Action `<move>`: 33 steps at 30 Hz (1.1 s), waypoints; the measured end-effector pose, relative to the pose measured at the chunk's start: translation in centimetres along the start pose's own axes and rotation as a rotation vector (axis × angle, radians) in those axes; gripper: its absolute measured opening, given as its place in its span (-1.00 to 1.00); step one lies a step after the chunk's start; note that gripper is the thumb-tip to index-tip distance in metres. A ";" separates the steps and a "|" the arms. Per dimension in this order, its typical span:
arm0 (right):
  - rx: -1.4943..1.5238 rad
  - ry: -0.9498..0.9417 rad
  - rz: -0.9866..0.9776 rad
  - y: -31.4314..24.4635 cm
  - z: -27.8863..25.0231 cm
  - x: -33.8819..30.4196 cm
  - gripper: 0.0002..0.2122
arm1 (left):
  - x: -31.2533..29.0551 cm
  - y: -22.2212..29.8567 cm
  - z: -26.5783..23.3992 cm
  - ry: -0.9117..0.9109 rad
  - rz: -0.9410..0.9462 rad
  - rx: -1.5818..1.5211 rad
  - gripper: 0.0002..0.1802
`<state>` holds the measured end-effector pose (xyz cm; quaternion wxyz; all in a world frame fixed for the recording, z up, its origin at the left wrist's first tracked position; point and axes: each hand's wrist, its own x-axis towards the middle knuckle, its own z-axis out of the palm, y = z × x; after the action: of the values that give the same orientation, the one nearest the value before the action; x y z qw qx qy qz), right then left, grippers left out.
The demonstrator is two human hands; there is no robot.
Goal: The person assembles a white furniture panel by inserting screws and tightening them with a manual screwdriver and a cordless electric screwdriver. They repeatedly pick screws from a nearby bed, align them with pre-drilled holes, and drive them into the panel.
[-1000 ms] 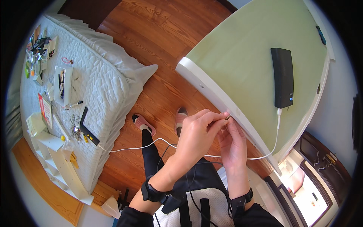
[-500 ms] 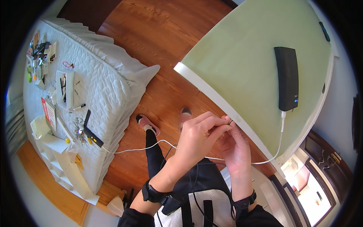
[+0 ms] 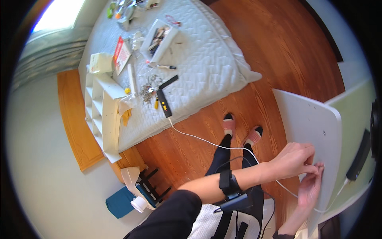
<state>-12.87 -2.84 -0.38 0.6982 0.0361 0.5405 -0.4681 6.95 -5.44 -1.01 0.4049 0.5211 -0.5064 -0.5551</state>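
Observation:
My left hand [image 3: 292, 160] is closed, its thumb and fingers drawn together beside the face of a white panel [image 3: 306, 115]. Just below it, my right hand [image 3: 310, 189] reaches up with its fingertips meeting those of the left, close to the panel. Whatever is pinched between the fingers is too small and too hidden to make out. Small holes dot the panel, which stands upright against a pale green board [image 3: 358, 103]. A white cable [image 3: 207, 140] passes behind my left forearm toward a black power bank [image 3: 359, 155] on the board.
On the left, a white quilted bed [image 3: 215, 75] holds a black folding work light [image 3: 164, 104], a white tray [image 3: 169, 44] of tools, a marker [image 3: 166, 67] and loose metal hardware [image 3: 149, 89]. A white shelf unit [image 3: 107, 103] leans there. A dark stool [image 3: 149, 187] stands near the wall.
My view has swung left. Both hands have moved from in front of my body, where they pinched a small metal piece, to the white panel's face on the right.

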 end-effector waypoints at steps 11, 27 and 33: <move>0.364 -0.092 0.135 -0.5 -0.4 0.2 -0.74 | -22.9 -27.2 -39.0 0.906 -1.041 1.090 -0.35; -0.009 0.083 -0.089 1.5 5.2 1.2 -0.83 | -10.9 -4.0 -13.5 0.210 -0.675 -0.406 -0.74; -0.029 0.026 -0.077 1.7 6.1 0.8 -0.85 | -7.3 1.2 -5.3 -0.256 -0.470 -0.197 -0.40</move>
<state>-7.29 -5.79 0.77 0.6730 0.0111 0.5573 -0.4861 13.05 0.72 1.72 0.2465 0.5082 -0.3623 -0.7414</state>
